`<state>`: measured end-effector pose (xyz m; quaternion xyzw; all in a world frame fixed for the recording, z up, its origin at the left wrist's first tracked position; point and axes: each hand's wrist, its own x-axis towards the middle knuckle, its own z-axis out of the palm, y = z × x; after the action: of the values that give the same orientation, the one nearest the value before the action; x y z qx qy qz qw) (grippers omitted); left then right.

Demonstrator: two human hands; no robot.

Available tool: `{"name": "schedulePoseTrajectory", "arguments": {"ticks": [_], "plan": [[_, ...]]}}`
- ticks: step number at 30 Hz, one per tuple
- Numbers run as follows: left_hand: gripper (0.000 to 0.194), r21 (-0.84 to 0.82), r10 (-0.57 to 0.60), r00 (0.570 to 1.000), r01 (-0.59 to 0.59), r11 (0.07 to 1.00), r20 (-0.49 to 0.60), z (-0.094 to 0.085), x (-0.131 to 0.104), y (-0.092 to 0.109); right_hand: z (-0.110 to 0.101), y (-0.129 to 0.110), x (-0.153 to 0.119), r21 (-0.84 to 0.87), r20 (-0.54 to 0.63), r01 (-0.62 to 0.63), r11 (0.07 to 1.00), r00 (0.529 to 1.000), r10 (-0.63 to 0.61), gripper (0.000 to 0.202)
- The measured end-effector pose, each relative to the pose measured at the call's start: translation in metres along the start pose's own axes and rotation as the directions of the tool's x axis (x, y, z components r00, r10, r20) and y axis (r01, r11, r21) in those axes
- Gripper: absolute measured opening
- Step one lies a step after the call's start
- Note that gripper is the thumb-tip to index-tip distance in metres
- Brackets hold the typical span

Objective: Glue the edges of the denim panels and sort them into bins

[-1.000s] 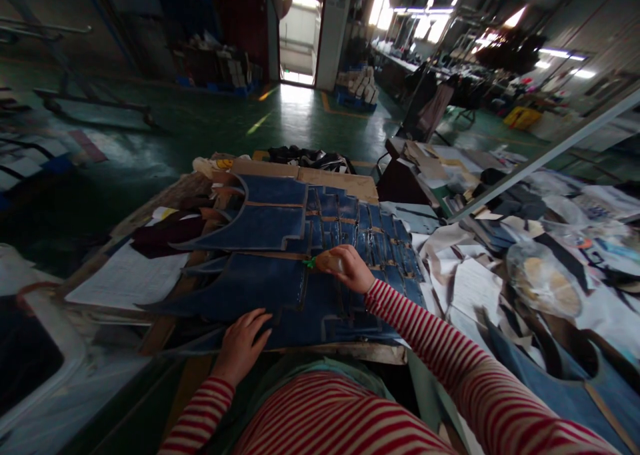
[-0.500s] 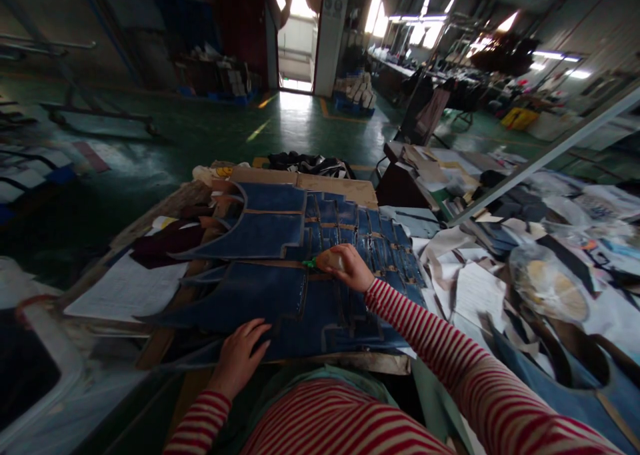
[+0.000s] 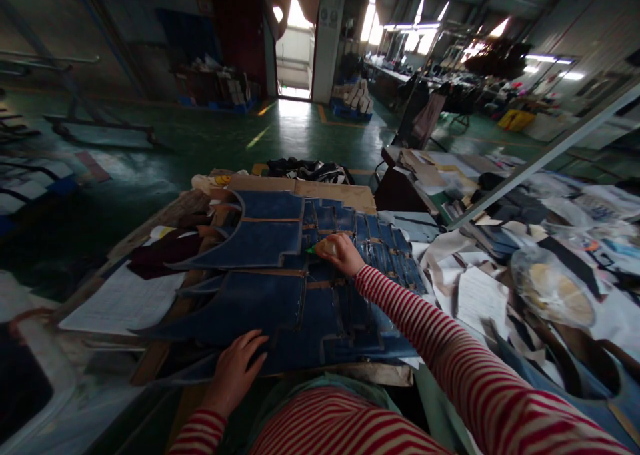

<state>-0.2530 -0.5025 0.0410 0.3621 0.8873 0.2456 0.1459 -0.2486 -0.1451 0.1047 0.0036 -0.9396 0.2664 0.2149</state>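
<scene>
Dark blue leather-like cut panels [image 3: 263, 298] lie in overlapping rows on the worktable, with brownish strips showing between them. Glossy wet-looking lines run along several edges of the smaller pieces on the right. My right hand [image 3: 344, 256] is closed round a small tan squeeze bottle [image 3: 326, 247] with a green nozzle [image 3: 311, 250]. The nozzle points left, at or just above the edge of the upper large panel; contact cannot be made out. My left hand [image 3: 239, 368] rests with fingers stretched out on the near panel by the table's front edge.
Left of the panels lie a printed paper sheet [image 3: 125, 296] and dark maroon pieces [image 3: 160, 254]. A cardboard strip [image 3: 335, 194] borders the far side. On the right, a heap of scraps, papers and a plastic-wrapped roll [image 3: 547, 285] sits beside a slanted metal pole [image 3: 540, 158].
My right hand has moved the bottle away from me, from the gap between the two large panels up along the farther panel's edge. My left hand stays about where it was.
</scene>
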Motion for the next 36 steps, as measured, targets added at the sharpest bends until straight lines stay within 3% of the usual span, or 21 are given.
{"name": "schedulePoseTrajectory", "arguments": {"ticks": [8, 12, 16, 21, 23, 27, 36], "plan": [[0.027, -0.008, 0.005, 1.000, -0.005, 1.000, -0.027, 0.005, 0.001, -0.005, 0.002, 0.016, 0.027, -0.027, -0.067, -0.017, 0.999, 0.998, 0.015, 0.041], [0.028, -0.013, 0.017, 0.999, -0.018, 1.000, -0.032, 0.004, 0.001, -0.005, 0.000, 0.014, 0.026, 0.002, -0.074, -0.048, 0.999, 0.996, 0.048, 0.040], [0.028, -0.013, 0.015, 1.000, -0.015, 1.000, -0.023, 0.002, 0.001, -0.006, 0.000, 0.012, 0.014, 0.114, -0.016, -0.132, 0.985, 0.991, 0.135, 0.041], [0.027, -0.055, 0.037, 0.999, -0.039, 0.998, -0.039, -0.007, 0.008, -0.008, 0.000, 0.013, 0.012, 0.330, 0.012, -0.316, 0.889, 0.943, 0.331, 0.040], [0.029, -0.069, 0.029, 0.997, -0.034, 0.997, -0.068, -0.013, 0.013, -0.009, -0.002, 0.014, 0.016, 0.313, -0.050, -0.277, 0.909, 0.950, 0.307, 0.041], [0.031, -0.024, -0.013, 0.994, 0.011, 1.000, -0.107, -0.018, 0.019, -0.010, -0.005, 0.016, 0.022, 0.164, -0.133, -0.121, 0.979, 0.981, 0.144, 0.041], [0.028, 0.015, -0.012, 0.996, 0.014, 1.000, -0.093, -0.004, 0.017, -0.014, 0.004, 0.025, 0.033, -0.006, -0.091, 0.020, 1.000, 0.996, -0.021, 0.040]]}}
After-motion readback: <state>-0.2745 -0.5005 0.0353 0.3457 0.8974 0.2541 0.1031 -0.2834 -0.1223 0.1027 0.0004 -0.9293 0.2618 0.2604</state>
